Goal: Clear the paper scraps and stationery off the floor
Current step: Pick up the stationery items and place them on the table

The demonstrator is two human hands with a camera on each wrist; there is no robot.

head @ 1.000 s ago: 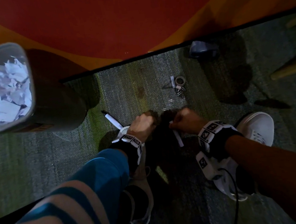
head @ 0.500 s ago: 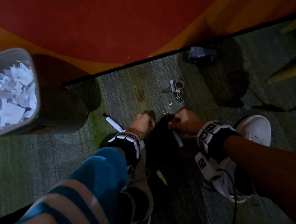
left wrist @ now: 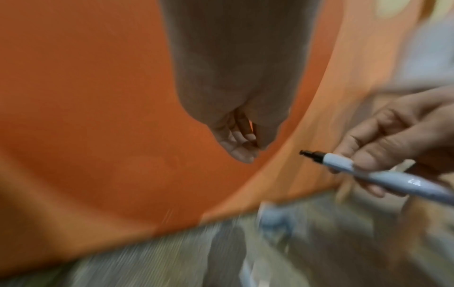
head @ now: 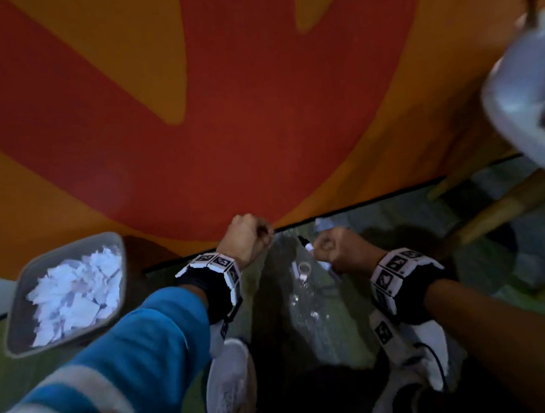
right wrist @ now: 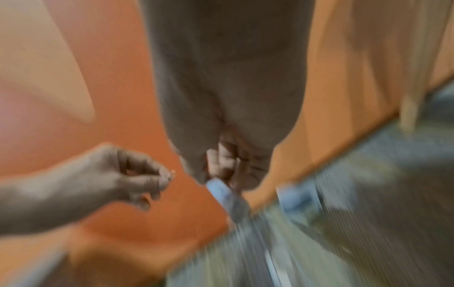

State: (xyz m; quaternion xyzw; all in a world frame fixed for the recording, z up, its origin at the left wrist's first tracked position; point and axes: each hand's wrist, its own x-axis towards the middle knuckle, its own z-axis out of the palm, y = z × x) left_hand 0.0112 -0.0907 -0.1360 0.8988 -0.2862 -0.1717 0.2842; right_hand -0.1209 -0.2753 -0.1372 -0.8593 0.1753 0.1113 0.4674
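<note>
Both hands now up off the floor. Right hand grips marker; left hand pinches a paperclip. Tape ring, loose clips still on carpet at 6 o'clock; bin at 9.

An orange wall with a broad red shape painted on it fills the upper part of the head view. A dark skirting strip runs along its foot, above grey-green carpet. At right stands a pale chair with wooden legs. Two white sneakers rest on the carpet.
</note>
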